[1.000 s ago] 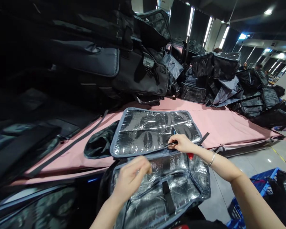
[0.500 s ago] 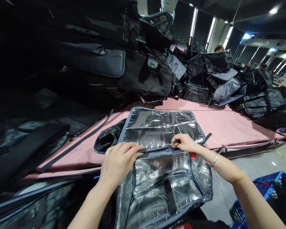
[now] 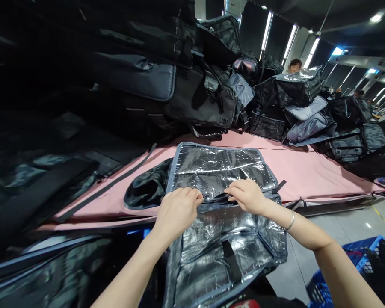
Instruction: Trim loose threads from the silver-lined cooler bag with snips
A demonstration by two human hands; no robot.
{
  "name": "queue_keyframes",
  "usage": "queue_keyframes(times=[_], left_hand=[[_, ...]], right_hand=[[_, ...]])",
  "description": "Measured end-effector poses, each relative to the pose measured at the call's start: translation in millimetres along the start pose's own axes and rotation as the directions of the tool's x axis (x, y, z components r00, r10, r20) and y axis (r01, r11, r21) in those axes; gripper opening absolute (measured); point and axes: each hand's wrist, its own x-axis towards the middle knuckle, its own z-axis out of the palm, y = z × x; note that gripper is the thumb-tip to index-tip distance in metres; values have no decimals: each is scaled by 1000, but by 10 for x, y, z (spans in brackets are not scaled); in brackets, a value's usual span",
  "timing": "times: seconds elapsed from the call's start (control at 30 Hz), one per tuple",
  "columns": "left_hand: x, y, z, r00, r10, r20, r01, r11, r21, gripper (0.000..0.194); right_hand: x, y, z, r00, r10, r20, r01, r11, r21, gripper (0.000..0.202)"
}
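Foil-lined bag (image 3: 218, 252): L hand (image 3: 177, 210) + R hand (image 3: 247, 195) both pinching lid (image 3: 221, 169) hinge edge.

Two bare arms, no sleeves. Left hand (image 3: 176, 209) with nothing on its fingers (image 3: 192, 194) or wrist. Right hand (image 3: 247, 196) bare too, with a thin silver bracelet (image 3: 290, 221) behind the fingers, round the wrist.

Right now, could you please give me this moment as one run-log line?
left hand: pinching hinge edge | right hand: gripping same edge | foil-lined bag: open, lid flap flat on pink table
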Motion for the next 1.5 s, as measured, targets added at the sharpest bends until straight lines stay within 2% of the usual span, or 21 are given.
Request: queue_keyframes(times=[0.07,0.13,0.37,0.6,0.7,0.8,0.9,1.0,1.13,1.3,1.5], left_hand=[[10,34,-32,999,-19,40,19,1000,-3,22],[11,50,-54,998,-33,62,33,999,-5,23],[-13,62,-72,995,-52,80,54,998,-17,24],[-22,81,-39,999,-31,41,32,999,-17,24],[-61,84,-20,1000,-1,-25,1,1000,-22,22],[-135,95,3,986,53,-159,-57,998,-22,21],[-213,128,32,950,110,-291,-117,993,-5,19],[-265,168,58,916,153,-371,-163,987,3,14],[-300,198,72,893,180,-412,-194,981,7,10],[-326,197,91,885,192,-423,-200,979,25,9],[-349,218,104,882,194,-429,-197,980,36,9]], right_hand=[[53,7,18,992,-121,-45,117,990,-81,19],[106,14,27,982,-178,-56,169,976,-140,20],[237,-19,-2,961,-278,-14,264,927,-267,22],[282,-6,-30,951,-307,20,303,920,-248,25],[214,0,-39,973,-231,-5,228,960,-161,20],[64,-54,-48,1000,-10,-9,10,1000,14,13],[-111,-160,-22,967,251,34,-254,955,156,8],[-230,-256,31,913,397,96,-409,887,215,7],[-249,-312,57,871,450,196,-487,842,230,9],[-181,-307,3,833,470,292,-542,798,263,7],[-150,-323,-8,808,497,317,-577,779,247,8]])
